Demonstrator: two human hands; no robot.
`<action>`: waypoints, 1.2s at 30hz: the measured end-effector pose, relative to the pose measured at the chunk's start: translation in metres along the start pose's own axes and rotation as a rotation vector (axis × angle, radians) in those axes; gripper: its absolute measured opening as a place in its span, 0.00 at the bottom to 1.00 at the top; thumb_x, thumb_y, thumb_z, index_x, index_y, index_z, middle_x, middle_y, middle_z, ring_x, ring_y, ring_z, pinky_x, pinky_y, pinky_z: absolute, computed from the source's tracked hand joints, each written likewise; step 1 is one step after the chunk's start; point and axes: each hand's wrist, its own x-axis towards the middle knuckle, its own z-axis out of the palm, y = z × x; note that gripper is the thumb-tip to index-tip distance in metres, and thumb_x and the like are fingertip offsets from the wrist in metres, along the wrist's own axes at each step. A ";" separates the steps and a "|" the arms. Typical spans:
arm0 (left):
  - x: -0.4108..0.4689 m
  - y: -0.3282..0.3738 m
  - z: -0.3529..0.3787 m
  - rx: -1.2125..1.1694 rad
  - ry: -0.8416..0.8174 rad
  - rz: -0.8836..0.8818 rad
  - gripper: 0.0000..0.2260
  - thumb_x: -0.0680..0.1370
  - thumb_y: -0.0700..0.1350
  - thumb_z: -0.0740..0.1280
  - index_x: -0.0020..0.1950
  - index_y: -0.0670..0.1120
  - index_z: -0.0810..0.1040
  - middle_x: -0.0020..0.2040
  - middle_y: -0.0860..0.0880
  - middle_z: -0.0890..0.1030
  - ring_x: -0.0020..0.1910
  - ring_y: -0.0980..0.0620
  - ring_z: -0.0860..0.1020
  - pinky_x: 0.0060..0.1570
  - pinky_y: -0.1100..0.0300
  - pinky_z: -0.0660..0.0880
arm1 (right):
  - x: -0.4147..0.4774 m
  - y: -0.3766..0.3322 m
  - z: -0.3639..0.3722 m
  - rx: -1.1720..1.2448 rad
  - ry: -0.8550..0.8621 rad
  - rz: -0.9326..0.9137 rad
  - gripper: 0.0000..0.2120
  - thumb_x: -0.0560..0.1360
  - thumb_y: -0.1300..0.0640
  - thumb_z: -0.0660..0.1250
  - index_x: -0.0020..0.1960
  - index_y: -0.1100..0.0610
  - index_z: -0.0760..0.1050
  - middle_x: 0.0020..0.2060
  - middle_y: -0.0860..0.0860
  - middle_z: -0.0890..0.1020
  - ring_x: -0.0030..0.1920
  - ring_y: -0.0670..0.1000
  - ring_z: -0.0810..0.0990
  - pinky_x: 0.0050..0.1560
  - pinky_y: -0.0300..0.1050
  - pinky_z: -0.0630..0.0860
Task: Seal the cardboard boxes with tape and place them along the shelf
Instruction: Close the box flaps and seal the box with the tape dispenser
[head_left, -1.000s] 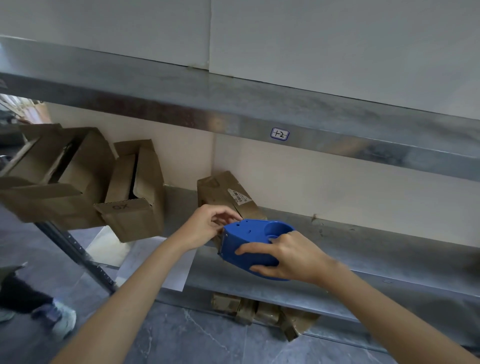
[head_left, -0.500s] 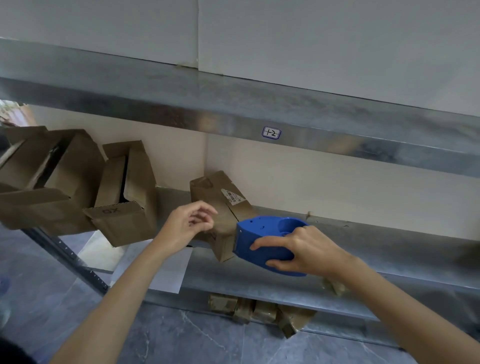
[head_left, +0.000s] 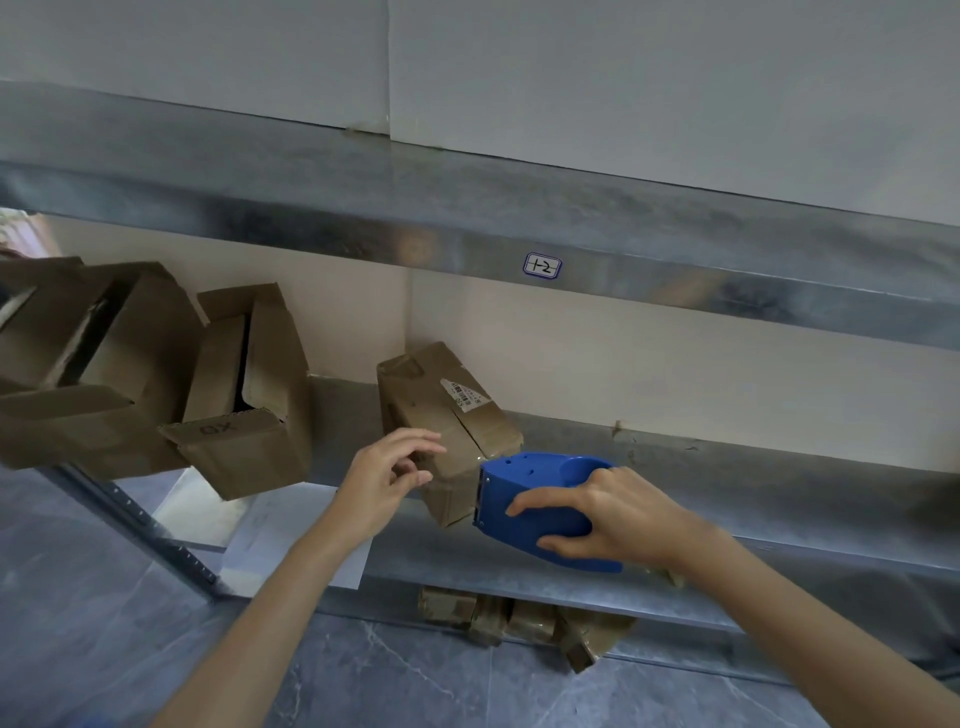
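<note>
A small brown cardboard box (head_left: 441, 410) with a white barcode label lies tilted on the metal shelf (head_left: 727, 478). My right hand (head_left: 597, 514) grips a blue tape dispenser (head_left: 530, 499) whose front edge sits against the box's near right corner. My left hand (head_left: 389, 473) hovers at the box's near left side, fingers spread and slightly curled, holding nothing. Two open cardboard boxes (head_left: 244, 395) (head_left: 78, 358) stand further left on the shelf with their flaps hanging out.
An upper metal shelf (head_left: 467, 223) with a small "1-2" label (head_left: 542, 266) runs overhead. A white sheet (head_left: 291, 540) hangs over the shelf's front edge. Crumpled taped cardboard (head_left: 519, 618) lies on the grey tiled floor below. The shelf upright (head_left: 150, 525) slants at left.
My left hand has let go of the box's end and drawn back with its fingers spread. My right hand has drawn the dispenser to the right along the box.
</note>
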 end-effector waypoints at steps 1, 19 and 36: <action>0.001 -0.002 0.001 0.008 0.001 0.001 0.18 0.76 0.33 0.71 0.56 0.57 0.81 0.61 0.62 0.77 0.44 0.56 0.79 0.44 0.71 0.74 | 0.001 0.000 0.001 -0.001 0.001 0.003 0.19 0.78 0.39 0.59 0.69 0.33 0.64 0.28 0.45 0.70 0.27 0.46 0.65 0.35 0.39 0.69; -0.009 -0.029 0.029 0.299 0.219 0.238 0.18 0.75 0.36 0.73 0.64 0.47 0.80 0.62 0.55 0.79 0.59 0.58 0.73 0.58 0.62 0.74 | 0.006 0.000 0.012 0.040 0.042 0.006 0.19 0.76 0.42 0.62 0.67 0.36 0.68 0.31 0.38 0.67 0.24 0.39 0.61 0.31 0.30 0.59; 0.015 -0.017 0.055 0.272 0.413 0.137 0.11 0.72 0.29 0.71 0.51 0.40 0.79 0.52 0.43 0.82 0.58 0.46 0.79 0.56 0.45 0.80 | 0.008 0.013 0.017 0.048 0.009 0.035 0.20 0.77 0.39 0.56 0.69 0.34 0.63 0.35 0.40 0.74 0.25 0.42 0.66 0.32 0.32 0.65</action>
